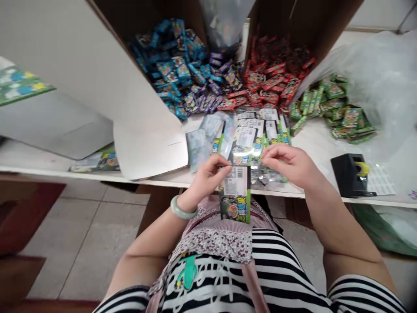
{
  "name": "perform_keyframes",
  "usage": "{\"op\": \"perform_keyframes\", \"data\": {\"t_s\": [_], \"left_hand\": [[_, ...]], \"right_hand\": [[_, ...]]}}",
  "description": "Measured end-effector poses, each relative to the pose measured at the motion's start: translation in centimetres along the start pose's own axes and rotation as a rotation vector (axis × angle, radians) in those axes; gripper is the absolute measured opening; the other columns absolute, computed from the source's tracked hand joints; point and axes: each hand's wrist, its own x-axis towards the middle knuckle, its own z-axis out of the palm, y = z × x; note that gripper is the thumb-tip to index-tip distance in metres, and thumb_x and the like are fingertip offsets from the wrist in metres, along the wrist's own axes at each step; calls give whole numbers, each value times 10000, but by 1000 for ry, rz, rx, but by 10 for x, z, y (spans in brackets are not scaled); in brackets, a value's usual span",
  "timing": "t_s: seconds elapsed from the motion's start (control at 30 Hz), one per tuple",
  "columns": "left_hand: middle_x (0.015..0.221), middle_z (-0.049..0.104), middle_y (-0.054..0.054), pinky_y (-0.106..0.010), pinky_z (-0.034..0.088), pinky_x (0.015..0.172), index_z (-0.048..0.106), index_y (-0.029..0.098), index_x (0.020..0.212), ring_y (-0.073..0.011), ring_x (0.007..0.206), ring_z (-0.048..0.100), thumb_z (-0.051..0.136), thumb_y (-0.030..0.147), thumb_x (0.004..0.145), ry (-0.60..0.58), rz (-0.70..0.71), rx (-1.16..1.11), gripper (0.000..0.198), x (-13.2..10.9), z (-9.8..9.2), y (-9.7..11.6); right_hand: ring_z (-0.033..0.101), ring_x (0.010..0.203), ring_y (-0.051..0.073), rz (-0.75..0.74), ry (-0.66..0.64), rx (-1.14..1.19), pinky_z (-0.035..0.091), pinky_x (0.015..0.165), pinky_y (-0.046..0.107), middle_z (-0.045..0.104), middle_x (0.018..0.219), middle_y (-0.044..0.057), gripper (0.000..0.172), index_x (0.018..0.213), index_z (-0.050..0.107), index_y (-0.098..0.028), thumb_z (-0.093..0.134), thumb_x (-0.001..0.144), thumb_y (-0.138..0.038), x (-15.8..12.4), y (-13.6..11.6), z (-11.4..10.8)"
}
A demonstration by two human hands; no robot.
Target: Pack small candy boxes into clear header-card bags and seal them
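My left hand (210, 174), with a pale green bangle at the wrist, pinches the top edge of a printed packet (235, 195). The packet hangs over the table's front edge and shows a white barcode label, black and green panels and colourful lettering. To the right, my right hand (288, 163) is closed in a pinch above the table, its thumb against the fingers. Whether something thin is between them I cannot make out. Beyond both hands lies an overlapping pile of similar packets (246, 137), beside clear plastic bags (198, 145).
Heaps of small blue packs (182, 65), purple packs (208, 98), red packs (273, 80) and green packs (352, 121) lie at the back, some inside cardboard boxes. A black tape dispenser (348, 174) stands right. A white board flap (153, 134) juts in from the left.
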Motion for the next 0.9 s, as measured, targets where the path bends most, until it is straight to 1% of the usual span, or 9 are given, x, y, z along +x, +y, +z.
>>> {"op": "perform_keyframes", "data": {"t_s": [0.1, 0.17, 0.23, 0.33, 0.47, 0.67, 0.73, 0.8, 0.9], "left_hand": [[784, 625, -14, -281, 455, 694, 630, 204, 820, -142, 745, 574, 677, 367, 891, -14, 46, 35, 183, -3, 0, 1], [785, 618, -14, -286, 452, 704, 624, 203, 829, -143, 750, 566, 658, 353, 903, -20, 61, 45, 171, -5, -1, 2], [788, 611, -13, -286, 452, 712, 614, 201, 831, -143, 753, 560, 644, 348, 912, -29, 70, 28, 170, -7, -4, 2], [792, 593, -8, -283, 455, 722, 598, 199, 827, -141, 758, 549, 597, 343, 942, -56, 68, -3, 185, -7, -9, 3], [785, 579, -6, -277, 453, 711, 581, 192, 821, -138, 751, 532, 527, 392, 987, -63, 53, -10, 264, -4, -10, 2], [791, 614, 1, -244, 467, 701, 580, 181, 842, -115, 747, 568, 711, 415, 887, 30, 133, 44, 272, -4, -3, -13], [808, 620, -3, -238, 486, 707, 580, 181, 863, -112, 755, 588, 702, 394, 900, 44, 161, 71, 248, -6, -3, -17], [859, 636, -14, -238, 513, 723, 587, 182, 929, -115, 782, 615, 715, 391, 893, 49, 194, 94, 247, -7, -5, -16], [974, 678, -45, -252, 553, 773, 605, 187, 1111, -129, 846, 661, 725, 385, 886, -33, 215, 116, 323, -3, -10, -10]], "right_hand": [[648, 830, 204, -80, -191, -58, 507, 753, 351, 719, 891, 33, 169, 712, 682, -227, 712, 833, -341, 24, -25, 40], [639, 763, 190, -32, -280, -99, 492, 695, 329, 716, 824, 20, 149, 700, 680, -223, 716, 820, -303, 36, -25, 53], [613, 685, 173, 54, -346, -124, 465, 625, 305, 701, 746, 6, 139, 699, 684, -221, 718, 816, -288, 43, -20, 57], [560, 601, 150, 134, -357, -148, 410, 552, 283, 662, 656, -13, 154, 693, 688, -221, 723, 813, -309, 47, -17, 57], [520, 567, 132, 154, -337, -201, 370, 536, 274, 632, 618, -25, 151, 678, 681, -214, 715, 798, -300, 48, -26, 59], [534, 614, 145, 220, -325, -219, 364, 582, 284, 603, 624, -26, 121, 696, 651, -192, 679, 797, -254, 49, -32, 63], [546, 639, 147, 248, -318, -162, 383, 604, 284, 605, 648, -25, 116, 695, 632, -193, 684, 787, -241, 52, -28, 66], [566, 673, 144, 337, -315, -33, 418, 638, 274, 620, 690, -30, 112, 716, 612, -199, 722, 738, -201, 55, -21, 70], [582, 678, 136, 549, -434, 245, 453, 647, 251, 617, 688, -50, 173, 750, 597, -208, 745, 681, -150, 60, -10, 77]]}}
